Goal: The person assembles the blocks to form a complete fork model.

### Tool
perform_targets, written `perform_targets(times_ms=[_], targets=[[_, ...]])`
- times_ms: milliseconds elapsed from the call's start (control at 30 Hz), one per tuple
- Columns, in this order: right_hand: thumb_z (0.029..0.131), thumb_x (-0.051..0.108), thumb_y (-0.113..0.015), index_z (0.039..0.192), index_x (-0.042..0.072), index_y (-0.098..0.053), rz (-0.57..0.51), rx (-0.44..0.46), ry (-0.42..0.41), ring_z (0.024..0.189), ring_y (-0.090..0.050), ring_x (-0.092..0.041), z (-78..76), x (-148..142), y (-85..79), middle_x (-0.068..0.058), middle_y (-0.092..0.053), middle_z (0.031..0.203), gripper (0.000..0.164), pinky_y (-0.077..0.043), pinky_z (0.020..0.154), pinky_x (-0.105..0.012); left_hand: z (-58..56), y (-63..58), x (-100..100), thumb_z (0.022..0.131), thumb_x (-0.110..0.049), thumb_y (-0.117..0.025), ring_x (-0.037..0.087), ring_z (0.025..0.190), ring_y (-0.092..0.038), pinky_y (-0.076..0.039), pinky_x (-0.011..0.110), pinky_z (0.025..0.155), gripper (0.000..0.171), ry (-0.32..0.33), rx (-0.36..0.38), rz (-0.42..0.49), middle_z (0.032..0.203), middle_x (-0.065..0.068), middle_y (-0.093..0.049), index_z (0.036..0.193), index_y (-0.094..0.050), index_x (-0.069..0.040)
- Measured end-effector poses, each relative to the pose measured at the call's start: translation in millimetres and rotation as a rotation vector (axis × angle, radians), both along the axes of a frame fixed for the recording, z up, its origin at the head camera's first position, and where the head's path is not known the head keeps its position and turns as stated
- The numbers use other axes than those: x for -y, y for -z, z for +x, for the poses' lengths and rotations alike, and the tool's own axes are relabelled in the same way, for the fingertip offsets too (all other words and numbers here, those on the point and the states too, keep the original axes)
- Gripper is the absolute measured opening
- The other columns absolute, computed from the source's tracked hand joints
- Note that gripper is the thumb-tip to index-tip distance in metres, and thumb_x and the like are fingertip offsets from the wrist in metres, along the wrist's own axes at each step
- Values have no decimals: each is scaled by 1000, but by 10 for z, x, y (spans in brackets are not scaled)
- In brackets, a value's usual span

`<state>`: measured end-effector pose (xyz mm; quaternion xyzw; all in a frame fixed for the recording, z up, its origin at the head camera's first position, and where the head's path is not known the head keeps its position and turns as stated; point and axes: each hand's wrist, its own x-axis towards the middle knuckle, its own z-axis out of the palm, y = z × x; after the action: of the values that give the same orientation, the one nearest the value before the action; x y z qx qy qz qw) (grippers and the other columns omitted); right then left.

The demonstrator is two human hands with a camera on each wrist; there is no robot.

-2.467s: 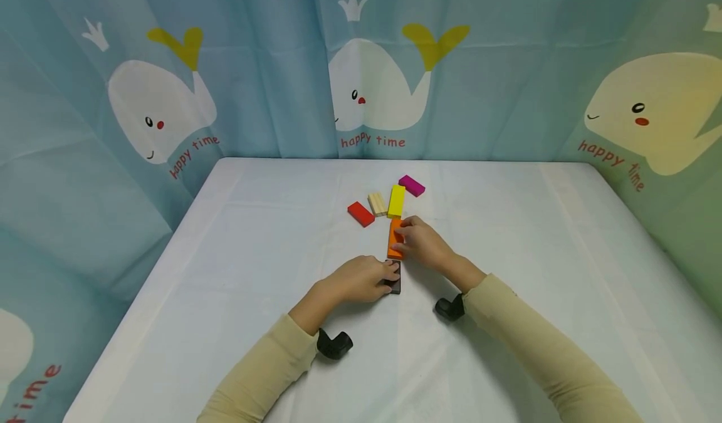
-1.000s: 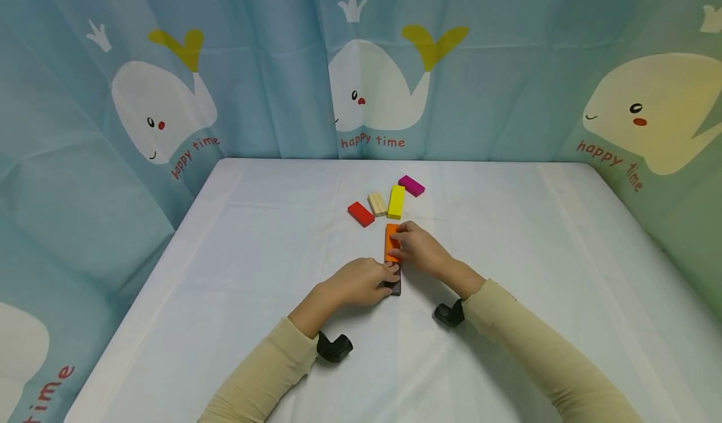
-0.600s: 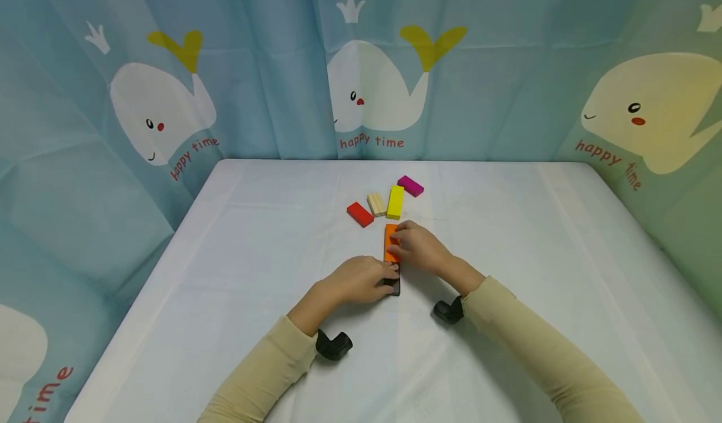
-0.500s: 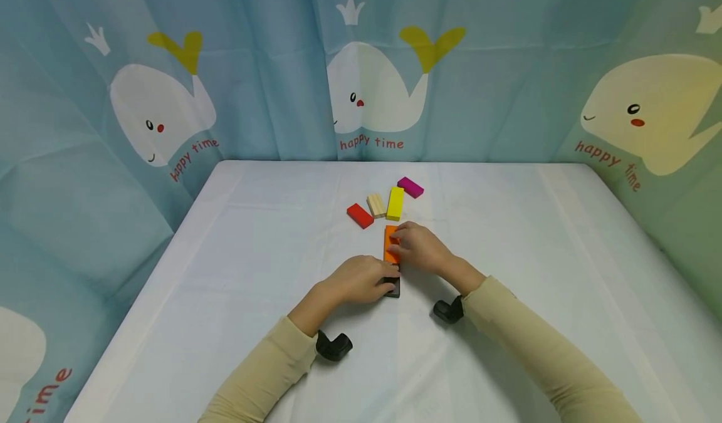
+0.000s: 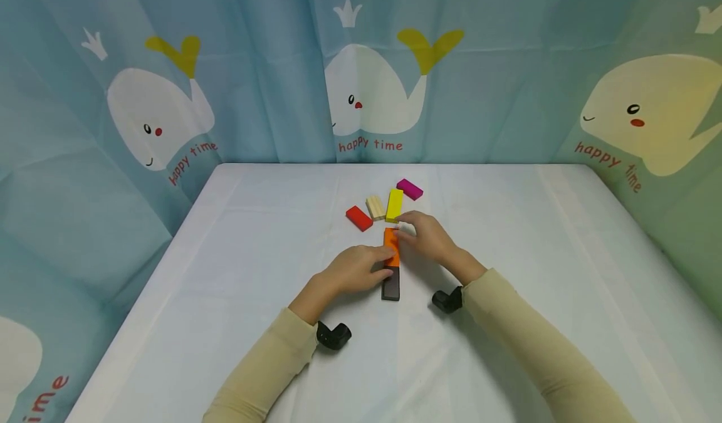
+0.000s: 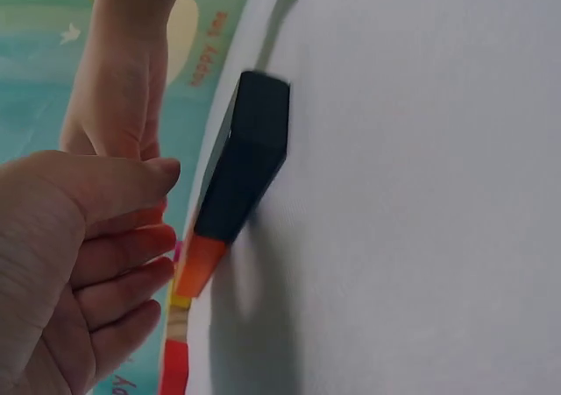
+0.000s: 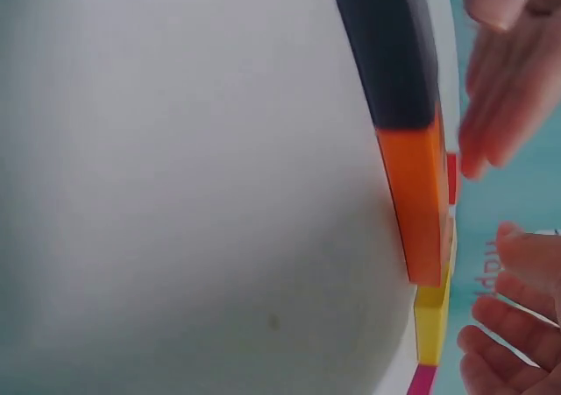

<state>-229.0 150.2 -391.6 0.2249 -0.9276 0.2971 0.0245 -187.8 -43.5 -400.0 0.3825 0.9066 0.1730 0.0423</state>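
A dark grey block (image 5: 391, 288) and an orange block (image 5: 390, 241) lie end to end on the white-covered table, forming one straight line. My left hand (image 5: 352, 269) hovers at their left side, thumb and fingers loosely extended over the joint in the head view. The left wrist view shows those fingers apart from the dark block (image 6: 250, 141). On the far right of the orange block is my right hand (image 5: 431, 238), fingers spread and holding nothing. In the right wrist view, a gap separates it from the orange block (image 7: 416, 202).
Beyond the orange block lie a yellow block (image 5: 394, 205), a plain wood block (image 5: 375, 208), a red block (image 5: 359, 218) and a magenta block (image 5: 410, 189). A whale-print curtain (image 5: 496, 103) hangs behind the table. Black wrist cameras (image 5: 334, 336) sit below both cuffs.
The orange block was drawn back from the yellow one until it met the dark block's end. Since half a second ago, both hands have let go and risen slightly, fingers opening.
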Motion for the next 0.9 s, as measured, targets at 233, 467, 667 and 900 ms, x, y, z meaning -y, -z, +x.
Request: perform_targets(times_ms=[233,467,667,900], targets=[[87,18,-64,118,-7,-57,21,66,55,113,-49,-35,-154,-40,-1,-21,-57,118,40,-37,97,-48,-84,37,12,93,-33,-53,11,124,-42,-33,27,101,46,-30,14,-46,132,1,-51,132,-51,-9],[87,10,-62,117,-9,-57,103,54,44,111,-51,-34,-354,-82,48,-23,-57,117,36,-37,97,-46,-157,31,-21,94,-34,-52,11,130,-32,-27,27,104,51,-29,29,-73,141,3,-40,136,-45,-8],[84,4,-63,117,-11,-56,243,-6,1,109,-51,-36,-503,-99,36,-24,-57,116,38,-38,96,-46,-200,32,-38,94,-34,-51,10,131,-30,-25,26,105,50,-18,42,-90,141,3,-40,136,-46,-8],[85,3,-63,116,-9,-57,443,-82,-43,107,-52,-35,-657,-83,-35,-23,-57,115,35,-38,96,-45,-196,45,-49,95,-34,-50,11,133,-26,-22,26,106,50,-1,68,-92,144,3,-34,138,-42,-9]])
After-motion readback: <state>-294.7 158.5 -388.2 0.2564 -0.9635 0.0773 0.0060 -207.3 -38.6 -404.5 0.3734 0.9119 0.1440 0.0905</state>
